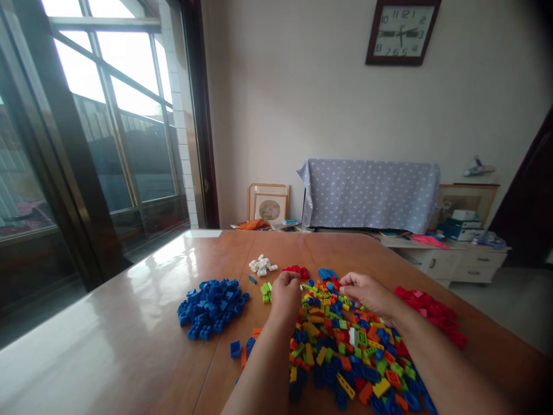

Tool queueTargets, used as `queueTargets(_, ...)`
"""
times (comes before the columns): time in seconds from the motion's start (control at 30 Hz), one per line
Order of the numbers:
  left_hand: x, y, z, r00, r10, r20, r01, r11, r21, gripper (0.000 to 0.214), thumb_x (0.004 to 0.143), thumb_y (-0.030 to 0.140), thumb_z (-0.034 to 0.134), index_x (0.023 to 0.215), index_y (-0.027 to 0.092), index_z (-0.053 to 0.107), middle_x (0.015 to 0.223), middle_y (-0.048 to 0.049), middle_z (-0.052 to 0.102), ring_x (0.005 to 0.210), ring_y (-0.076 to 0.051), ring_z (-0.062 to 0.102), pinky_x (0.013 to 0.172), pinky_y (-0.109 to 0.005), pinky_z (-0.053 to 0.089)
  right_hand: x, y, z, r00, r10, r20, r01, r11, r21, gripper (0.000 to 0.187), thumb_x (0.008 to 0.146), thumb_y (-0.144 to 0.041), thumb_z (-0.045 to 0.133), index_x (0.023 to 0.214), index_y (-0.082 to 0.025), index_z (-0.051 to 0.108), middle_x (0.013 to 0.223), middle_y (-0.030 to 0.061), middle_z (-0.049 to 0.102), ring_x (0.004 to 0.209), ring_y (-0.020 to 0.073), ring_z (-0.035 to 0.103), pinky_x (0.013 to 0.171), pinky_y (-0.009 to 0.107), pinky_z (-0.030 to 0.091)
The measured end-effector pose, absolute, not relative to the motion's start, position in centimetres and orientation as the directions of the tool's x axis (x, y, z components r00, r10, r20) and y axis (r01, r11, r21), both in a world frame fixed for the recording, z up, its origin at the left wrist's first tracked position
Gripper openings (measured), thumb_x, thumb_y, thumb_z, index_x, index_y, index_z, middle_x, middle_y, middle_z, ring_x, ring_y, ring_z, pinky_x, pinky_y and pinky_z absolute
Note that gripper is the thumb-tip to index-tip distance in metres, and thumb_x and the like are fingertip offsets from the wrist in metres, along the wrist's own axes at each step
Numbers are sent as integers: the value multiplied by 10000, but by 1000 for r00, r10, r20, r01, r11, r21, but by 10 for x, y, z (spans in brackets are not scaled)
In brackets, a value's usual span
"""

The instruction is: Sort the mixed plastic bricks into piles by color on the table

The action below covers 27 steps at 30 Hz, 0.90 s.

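Observation:
Over the far part of a mixed heap of toy building bricks (345, 351), both hands work close to the tabletop. My left hand (286, 295) is closed, its fingertips curled down beside a small pile of red bricks (297, 271); what it pinches is hidden. To its left lies a small group of lime green bricks (266, 293). My right hand (363, 293) has thumb and fingers drawn together at the heap's far right edge. A red brick (336, 283) shows at its fingertips, but I cannot tell whether it is gripped. Blue bricks (327, 274) lie just beyond.
A large blue pile (212, 308) lies left on the glossy wooden table (142, 328), with white bricks (262, 265) behind it. Red pieces (432, 314) are heaped at the right, beyond my right forearm. A cloth-covered object (371, 193) stands past the table's far edge.

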<state>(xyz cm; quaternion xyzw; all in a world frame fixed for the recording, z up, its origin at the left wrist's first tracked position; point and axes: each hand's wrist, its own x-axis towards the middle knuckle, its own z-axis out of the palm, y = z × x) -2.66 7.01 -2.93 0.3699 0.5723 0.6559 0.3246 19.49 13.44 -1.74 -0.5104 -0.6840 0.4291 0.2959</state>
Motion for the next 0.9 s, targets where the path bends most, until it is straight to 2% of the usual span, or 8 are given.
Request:
queueTargets(0.07,-32,68,-24,-544,837,64,-148,-171,974,137,690,223,638,798,186,713,633,-9,611,604,-153,534,579,-253,357,193,137,-15,-301,953,-37,474,116,-873,231,733,-374,671,872,-195,623,667,-27,585,608,117,509,513,211,357)
queueTargets(0.17,-42,65,-17,-574,818,-41,-343,-194,919,206,677,261,670,860,176,712,771,-47,684,716,-171,605,623,-262,379,187,143,-14,-307,951,-24,514,144,-846,174,745,-332,653,838,-196,596,617,-44,546,554,102,467,498,208,339)
queueTargets(0.3,-51,62,-12,-561,811,-166,-510,-181,841,294,676,303,679,944,187,711,918,-73,723,844,-201,661,674,-287,392,170,157,-21,-237,971,35,644,184,-743,126,760,-260,612,868,-195,621,635,-33,604,552,104,509,506,203,353)
queueTargets(0.43,-58,63,-11,-579,778,-244,-593,-196,781,300,671,312,690,951,203,701,964,-60,732,866,-193,672,680,-289,385,148,177,-33,-166,980,107,732,196,-652,96,739,-259,661,805,-190,652,685,-12,667,625,116,570,539,199,355)
queueTargets(0.7,-68,65,-10,-595,741,-312,-662,-231,713,342,668,279,695,1002,205,704,985,-59,732,867,-184,686,667,-281,397,107,213,-43,-147,978,149,847,203,-492,138,768,-294,693,680,-193,658,685,13,674,632,124,561,556,219,344)
queueTargets(0.9,-67,64,-10,-575,751,-325,-685,-225,693,332,671,253,697,999,202,705,966,-49,734,843,-168,690,641,-267,387,91,226,-43,-158,977,143,896,203,-396,48,724,-248,722,740,-213,694,769,37,704,676,152,601,572,238,367)
